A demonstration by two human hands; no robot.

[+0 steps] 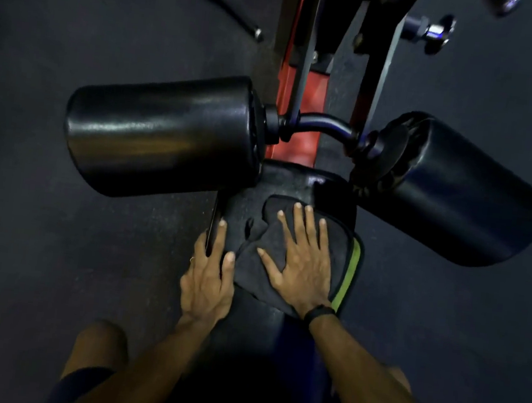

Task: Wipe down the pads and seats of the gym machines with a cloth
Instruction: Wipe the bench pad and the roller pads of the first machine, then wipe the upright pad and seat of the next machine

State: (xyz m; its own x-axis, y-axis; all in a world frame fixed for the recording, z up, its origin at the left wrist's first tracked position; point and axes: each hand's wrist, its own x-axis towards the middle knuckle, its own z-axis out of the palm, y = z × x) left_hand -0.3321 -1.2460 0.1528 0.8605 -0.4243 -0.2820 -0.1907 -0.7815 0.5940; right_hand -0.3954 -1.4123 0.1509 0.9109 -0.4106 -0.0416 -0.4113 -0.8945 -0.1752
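Cloth [253, 262]: dark, with a green edge on its right side, spread over the front part of the seat pad; lying flat so that a wide area gets wiped in one pass.

Seat pad [288, 184]: black, narrow, directly below the camera, between the two roller pads; far end not covered by the cloth, probably not yet wiped.

Right hand [300, 264]: laid flat on the cloth, fingers straight and spread, palm pressing down; placed so to push the cloth over the pad with even pressure, not pinching it.

Left hand [207, 280]: resting on the left edge of the seat pad, fingers stretched forward, thumb touching the border of the cloth; likely bracing the body and keeping the cloth from sliding off. Whether the outer fingers curl under the pad edge, cannot tell.

Left roller pad [163, 134]: black cylinder, just beyond the seat, glossy.

Right roller pad [456, 188]: same kind, tilted, close over the right corner of the seat; both rollers likely next for wiping.

Red frame [312, 88]: running forward between the rollers.

Floor [56, 245]: dark rubber, all around the machine.
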